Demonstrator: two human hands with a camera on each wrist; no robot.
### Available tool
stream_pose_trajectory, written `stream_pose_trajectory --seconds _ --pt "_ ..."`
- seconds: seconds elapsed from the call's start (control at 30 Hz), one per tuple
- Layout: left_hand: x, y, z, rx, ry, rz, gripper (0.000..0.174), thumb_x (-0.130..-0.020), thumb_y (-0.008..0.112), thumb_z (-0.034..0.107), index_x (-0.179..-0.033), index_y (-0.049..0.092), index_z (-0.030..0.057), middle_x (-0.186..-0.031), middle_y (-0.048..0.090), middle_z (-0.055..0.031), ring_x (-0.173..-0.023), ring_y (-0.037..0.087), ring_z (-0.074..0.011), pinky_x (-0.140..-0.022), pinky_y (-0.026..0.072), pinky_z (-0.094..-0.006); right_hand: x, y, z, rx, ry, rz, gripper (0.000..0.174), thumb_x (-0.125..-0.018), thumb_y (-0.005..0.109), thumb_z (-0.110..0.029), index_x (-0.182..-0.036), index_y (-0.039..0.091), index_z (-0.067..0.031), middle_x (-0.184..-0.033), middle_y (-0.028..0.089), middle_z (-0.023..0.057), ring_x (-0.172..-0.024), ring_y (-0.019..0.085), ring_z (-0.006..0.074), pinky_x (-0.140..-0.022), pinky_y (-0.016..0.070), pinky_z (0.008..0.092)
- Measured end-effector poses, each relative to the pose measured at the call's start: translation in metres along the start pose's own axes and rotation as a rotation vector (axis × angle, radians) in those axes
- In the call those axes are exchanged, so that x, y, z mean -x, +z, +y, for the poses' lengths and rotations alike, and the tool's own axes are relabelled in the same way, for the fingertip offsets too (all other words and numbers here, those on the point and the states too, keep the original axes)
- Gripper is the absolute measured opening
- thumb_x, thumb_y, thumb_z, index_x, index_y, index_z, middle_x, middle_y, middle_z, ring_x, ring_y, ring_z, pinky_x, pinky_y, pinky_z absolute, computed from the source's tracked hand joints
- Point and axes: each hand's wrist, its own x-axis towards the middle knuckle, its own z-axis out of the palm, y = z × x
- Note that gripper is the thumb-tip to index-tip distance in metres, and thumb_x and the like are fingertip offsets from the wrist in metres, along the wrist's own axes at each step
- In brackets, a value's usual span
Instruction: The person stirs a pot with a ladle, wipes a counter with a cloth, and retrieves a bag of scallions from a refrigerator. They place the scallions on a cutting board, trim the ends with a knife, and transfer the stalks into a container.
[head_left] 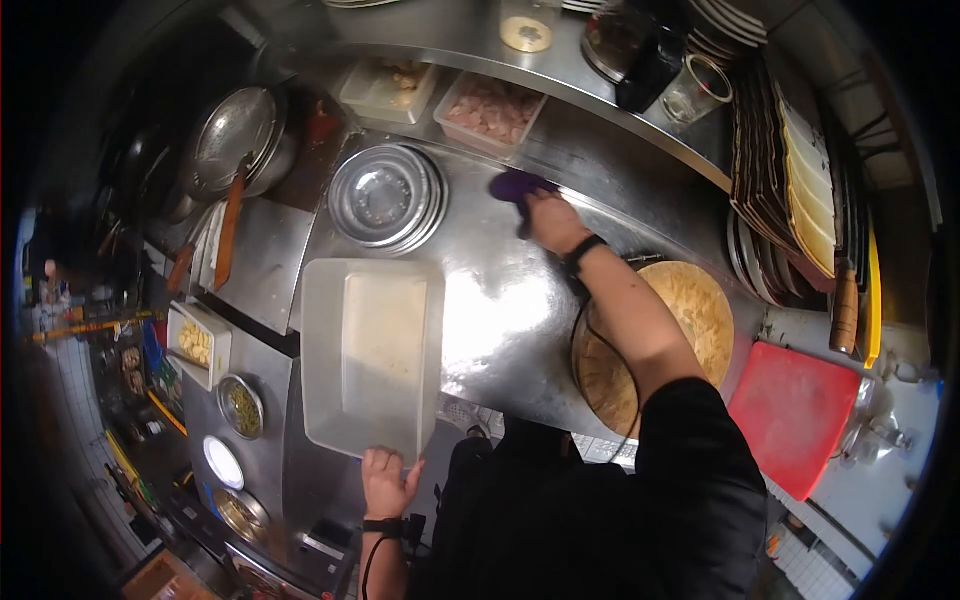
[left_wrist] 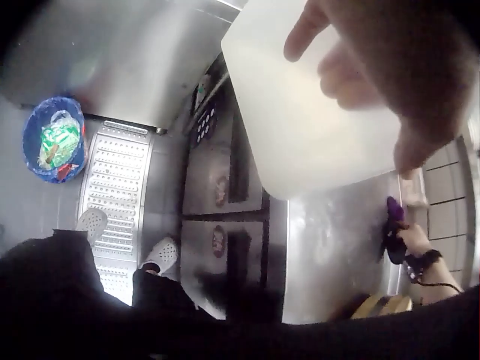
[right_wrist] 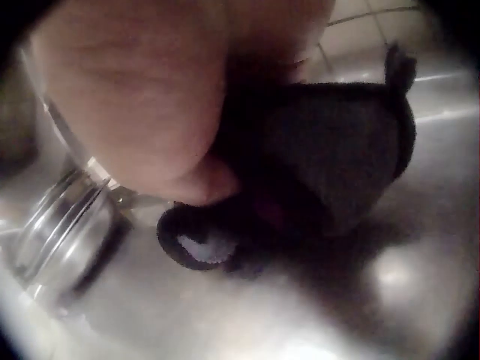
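Stacked steel bowls (head_left: 385,197), a wooden chopping block (head_left: 700,310) — a red board (head_left: 795,415) just beside it.

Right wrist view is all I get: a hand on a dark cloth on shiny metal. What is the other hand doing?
Observer: The left hand holds the near rim of a translucent tub at the front edge of the steel counter.
Operator: And the true colour under my hand?
Observer: The cloth is purple; the right hand grips it near the counter's back.
Operator: Anything under that arm?
Observer: A round wooden block, partly hidden by the forearm.
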Motion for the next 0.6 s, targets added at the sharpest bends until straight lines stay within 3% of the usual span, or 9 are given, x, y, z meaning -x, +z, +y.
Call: stream_pose_trajectory --seconds 0.1,0.23,0.3,0.33,0.37,0.4,0.43,0.47,0.6 --pt "0.010 -0.007 -0.004 -0.006 0.069 0.001 0.032 -0.074 0.086 0.024 -0.086 0.067 0.0010 -0.093 0.064 -0.0136 -0.093 0.059 -0.0356 -0.083 0.0490 -0.0464 0.033 -0.026 0.024 -0.034 0.222 -0.116 0.040 -0.080 0.081 -0.026 -0.107 0.074 0.0033 -0.113 0.072 0.0273 -0.108 0.070 0.0390 -0.097 0.0558 0.0456" --pt "0.013 -0.016 0.002 -0.030 0.151 -0.035 0.031 -0.074 0.086 0.026 -0.086 0.069 0.0023 -0.093 0.065 -0.0117 -0.094 0.060 -0.0337 -0.084 0.0490 -0.0451 0.056 -0.078 0.039 -0.169 0.463 -0.050 0.032 -0.083 0.070 -0.022 -0.105 0.077 0.0000 -0.110 0.072 0.0276 -0.108 0.070 0.0410 -0.098 0.0547 0.0453" --pt "0.012 -0.015 0.009 -0.012 0.243 -0.110 0.030 -0.075 0.085 0.028 -0.083 0.069 0.0036 -0.092 0.064 -0.0099 -0.095 0.060 -0.0312 -0.085 0.0489 -0.0430 0.052 -0.102 0.054 -0.324 0.410 0.165 0.035 -0.084 0.070 -0.022 -0.110 0.076 0.0005 -0.109 0.073 0.0260 -0.107 0.070 0.0411 -0.096 0.0555 0.0437" --pt "0.010 -0.010 0.010 -0.012 0.241 -0.111 0.030 -0.075 0.085 0.028 -0.083 0.069 0.0036 -0.092 0.064 -0.0099 -0.095 0.060 -0.0312 -0.085 0.0489 -0.0430 0.049 -0.110 0.065 -0.362 0.318 0.291 0.048 -0.085 0.072 -0.025 -0.125 0.069 0.0006 -0.108 0.074 0.0250 -0.104 0.071 0.0403 -0.094 0.0562 0.0416" --pt "0.008 0.000 0.011 -0.019 0.294 -0.132 0.032 -0.074 0.087 0.029 -0.082 0.068 0.0036 -0.092 0.065 -0.0093 -0.095 0.061 -0.0309 -0.083 0.0503 -0.0429 0.045 -0.113 0.071 -0.460 0.215 0.445 0.068 -0.084 0.078 -0.031 -0.141 0.057 -0.0018 -0.117 0.070 0.0281 -0.109 0.068 0.0416 -0.097 0.0543 0.0419" --pt "0.003 0.006 0.014 -0.024 0.349 -0.153 0.035 -0.072 0.088 0.030 -0.081 0.068 0.0036 -0.093 0.066 -0.0087 -0.096 0.062 -0.0306 -0.082 0.0516 -0.0429 0.047 -0.133 0.059 -0.395 0.190 0.403 0.079 -0.084 0.081 -0.036 -0.149 0.049 -0.0030 -0.133 0.061 0.0325 -0.121 0.062 0.0442 -0.103 0.0505 0.0429" --pt "-0.006 0.010 0.023 -0.043 0.384 -0.169 0.035 -0.074 0.086 0.032 -0.077 0.065 0.0052 -0.086 0.063 -0.0074 -0.089 0.063 -0.0280 -0.074 0.0532 -0.0394 0.050 -0.153 0.044 -0.425 0.284 0.276 0.079 -0.085 0.081 -0.037 -0.149 0.050 -0.0033 -0.143 0.052 0.0360 -0.132 0.053 0.0469 -0.110 0.0459 0.0447" --pt "-0.013 0.015 0.031 -0.043 0.400 -0.170 0.035 -0.074 0.086 0.032 -0.077 0.065 0.0052 -0.086 0.063 -0.0074 -0.089 0.063 -0.0280 -0.074 0.0532 -0.0394 0.054 -0.150 0.040 -0.423 0.295 0.287 0.079 -0.085 0.081 -0.037 -0.149 0.050 -0.0033 -0.143 0.052 0.0360 -0.132 0.053 0.0469 -0.110 0.0459 0.0447" --pt "-0.047 0.051 0.059 -0.017 0.548 -0.180 0.022 -0.083 0.076 0.022 -0.075 0.061 0.0074 -0.084 0.062 -0.0091 -0.082 0.064 -0.0267 -0.069 0.0559 -0.0367 0.102 -0.150 0.012 -0.281 -0.067 0.559 0.074 -0.086 0.081 -0.030 -0.148 0.052 -0.0042 -0.151 0.046 0.0333 -0.140 0.047 0.0460 -0.117 0.0411 0.0456"
